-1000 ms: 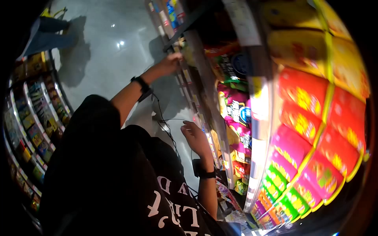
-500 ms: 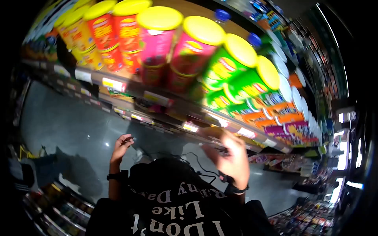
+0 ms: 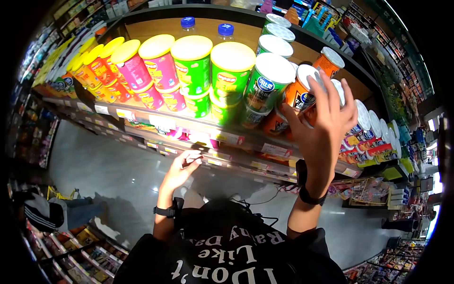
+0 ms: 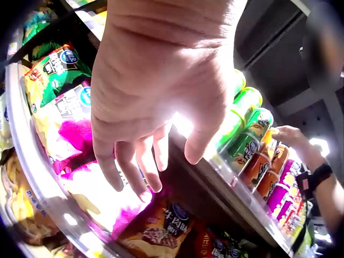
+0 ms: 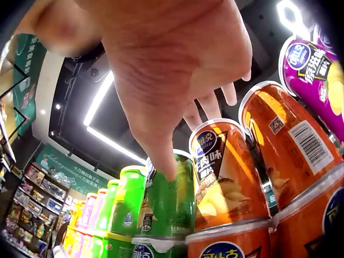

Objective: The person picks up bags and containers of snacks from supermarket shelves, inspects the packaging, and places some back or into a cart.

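Note:
My right hand (image 3: 321, 118) is raised over the row of potato-chip canisters, fingers spread around the top of an orange canister (image 5: 223, 177). In the right wrist view its thumb overlaps the neighbouring dark green canister (image 5: 171, 201), while the other fingers reach behind the orange one's rim. The orange canister still stands on another orange one. My left hand (image 3: 178, 171) hangs in front of the lower shelves, fingers loosely bent and holding nothing. Close by it in the left wrist view are chip bags (image 4: 161, 228), magenta, green and brown.
Canisters with yellow lids, pink (image 3: 132, 68) and bright green (image 3: 191, 66), stand stacked leftward along the shelf edge (image 3: 227, 137). Purple canisters (image 5: 317, 80) are to the right. Blue-capped bottles (image 3: 226, 32) stand behind. A person (image 3: 49, 210) is at lower left, near another shelf.
The head view has swung round to face the shelf. My right hand has risen from low beside the shelf to the orange canister; the left stays low by the lower shelves.

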The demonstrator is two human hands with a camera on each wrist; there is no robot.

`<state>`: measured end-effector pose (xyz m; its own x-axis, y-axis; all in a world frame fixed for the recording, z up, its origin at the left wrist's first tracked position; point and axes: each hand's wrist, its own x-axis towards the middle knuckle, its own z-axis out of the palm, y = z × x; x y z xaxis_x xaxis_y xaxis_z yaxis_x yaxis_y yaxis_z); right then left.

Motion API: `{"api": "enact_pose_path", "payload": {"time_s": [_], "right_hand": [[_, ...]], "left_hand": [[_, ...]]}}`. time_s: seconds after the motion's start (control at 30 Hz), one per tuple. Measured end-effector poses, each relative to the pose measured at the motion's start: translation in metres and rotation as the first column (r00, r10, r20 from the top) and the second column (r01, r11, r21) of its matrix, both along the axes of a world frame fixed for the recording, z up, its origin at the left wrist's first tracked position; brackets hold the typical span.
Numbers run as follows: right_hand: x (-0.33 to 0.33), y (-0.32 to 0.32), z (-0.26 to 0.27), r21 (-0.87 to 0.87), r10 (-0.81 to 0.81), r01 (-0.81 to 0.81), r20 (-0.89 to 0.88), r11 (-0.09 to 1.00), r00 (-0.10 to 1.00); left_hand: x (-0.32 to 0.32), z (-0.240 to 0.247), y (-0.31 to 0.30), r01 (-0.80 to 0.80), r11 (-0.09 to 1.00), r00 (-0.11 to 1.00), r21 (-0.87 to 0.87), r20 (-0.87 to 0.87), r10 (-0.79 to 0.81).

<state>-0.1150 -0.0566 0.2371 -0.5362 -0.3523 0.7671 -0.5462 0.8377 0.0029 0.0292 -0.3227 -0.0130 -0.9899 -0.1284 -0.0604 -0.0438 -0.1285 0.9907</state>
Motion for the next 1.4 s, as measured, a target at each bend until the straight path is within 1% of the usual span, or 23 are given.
{"api": "enact_pose_path", "payload": {"time_s": [0.1, 0.17, 0.27, 0.4, 0.43, 0.47, 0.53, 0.63, 0.7, 0.77, 0.8, 0.87, 0.9, 0.93, 0.97, 1.0, 1.03, 1.1, 1.13, 1.17, 1.23, 1.3, 1.4], "right_hand": [[-0.002, 0.001, -0.003, -0.01, 0.021, -0.021, 0.011, 1.0, 1.0], [-0.003, 0.004, -0.007, -0.044, 0.02, -0.022, -0.036, 0.999, 0.999], [-0.002, 0.002, -0.009, -0.087, 0.033, -0.035, -0.027, 0.996, 0.999], [-0.001, -0.007, -0.015, -0.18, 0.07, -0.071, -0.013, 0.981, 0.997], [-0.001, -0.014, -0.018, -0.233, 0.105, -0.119, -0.07, 0.965, 0.992], [-0.002, -0.013, -0.022, -0.289, 0.153, -0.186, -0.133, 0.939, 0.979], [-0.004, -0.023, -0.032, -0.327, 0.146, -0.206, -0.199, 0.923, 0.969], [0.0, -0.025, -0.049, -0.365, 0.11, -0.261, -0.386, 0.893, 0.916], [0.007, -0.024, -0.049, -0.361, 0.077, -0.232, -0.397, 0.903, 0.915], [0.017, -0.027, -0.046, -0.436, 0.08, -0.277, -0.418, 0.856, 0.905], [0.022, -0.031, -0.051, -0.548, 0.062, -0.289, -0.394, 0.785, 0.917], [0.033, -0.039, -0.054, -0.68, 0.16, -0.348, -0.325, 0.646, 0.932], [0.039, -0.042, -0.056, -0.726, 0.226, -0.353, -0.272, 0.59, 0.936], [0.045, -0.043, -0.059, -0.728, 0.3, -0.334, -0.183, 0.599, 0.936], [0.048, -0.054, -0.062, -0.761, 0.375, -0.364, -0.171, 0.537, 0.911], [0.055, -0.062, -0.065, -0.759, 0.411, -0.328, -0.088, 0.562, 0.908], [0.063, -0.069, -0.068, -0.755, 0.444, -0.293, -0.003, 0.587, 0.896], [0.065, -0.081, -0.071, -0.715, 0.525, -0.343, 0.039, 0.609, 0.85], [0.066, -0.083, -0.073, -0.673, 0.526, -0.343, 0.081, 0.656, 0.847], [0.067, -0.082, -0.072, -0.677, 0.527, -0.338, 0.088, 0.654, 0.845], [0.071, -0.078, -0.066, -0.707, 0.587, -0.302, 0.195, 0.639, 0.786], [0.072, -0.07, -0.068, -0.742, 0.609, -0.284, 0.205, 0.608, 0.766], [0.074, -0.058, -0.069, -0.815, 0.688, -0.218, 0.274, 0.537, 0.672]], "left_hand": [[0.005, 0.019, 0.012, 0.012, 0.999, 1.0, -0.047, 0.0, -0.012], [0.006, 0.021, 0.012, 0.028, 0.999, 1.0, 0.035, -0.012, -0.027], [-0.002, 0.016, 0.002, 0.092, 0.996, 0.996, 0.005, -0.011, -0.092], [-0.014, 0.043, -0.009, 0.14, 0.989, 0.989, -0.048, -0.03, -0.142], [-0.017, 0.045, -0.018, 0.158, 0.987, 0.987, -0.043, -0.028, -0.159], [-0.018, 0.048, -0.016, 0.146, 0.98, 0.987, -0.135, -0.049, -0.154], [-0.023, 0.068, -0.026, 0.168, 0.93, 0.978, -0.327, -0.062, -0.199], [-0.028, 0.085, -0.037, 0.224, 0.889, 0.968, -0.399, -0.014, -0.25], [-0.029, 0.096, -0.037, 0.257, 0.897, 0.962, -0.359, 0.004, -0.274], [-0.032, 0.097, -0.042, 0.297, 0.879, 0.94, -0.373, -0.047, -0.337], [-0.034, 0.097, -0.043, 0.309, 0.877, 0.937, -0.369, -0.042, -0.347], [-0.038, 0.099, -0.04, 0.405, 0.88, 0.895, -0.249, -0.088, -0.436], [-0.041, 0.105, -0.037, 0.416, 0.876, 0.891, -0.245, -0.081, -0.446], [-0.046, 0.114, -0.033, 0.462, 0.843, 0.852, -0.278, -0.124, -0.508], [-0.05, 0.123, -0.028, 0.502, 0.807, 0.808, -0.313, -0.164, -0.566], [-0.054, 0.128, -0.022, 0.511, 0.812, 0.786, -0.283, -0.229, -0.574], [-0.054, 0.131, -0.015, 0.52, 0.807, 0.785, -0.28, -0.216, -0.58], [-0.054, 0.136, -0.002, 0.531, 0.83, 0.792, -0.174, -0.247, -0.558], [-0.057, 0.142, 0.003, 0.57, 0.797, 0.778, -0.2, -0.183, -0.602], [-0.058, 0.139, 0.002, 0.57, 0.798, 0.78, -0.195, -0.175, -0.601], [-0.057, 0.131, 0.003, 0.628, 0.723, 0.726, -0.288, -0.117, -0.677], [-0.052, 0.131, 0.007, 0.627, 0.734, 0.719, -0.263, -0.167, -0.674], [-0.044, 0.122, 0.008, 0.707, 0.707, 0.693, -0.03, -0.174, -0.7]]}}
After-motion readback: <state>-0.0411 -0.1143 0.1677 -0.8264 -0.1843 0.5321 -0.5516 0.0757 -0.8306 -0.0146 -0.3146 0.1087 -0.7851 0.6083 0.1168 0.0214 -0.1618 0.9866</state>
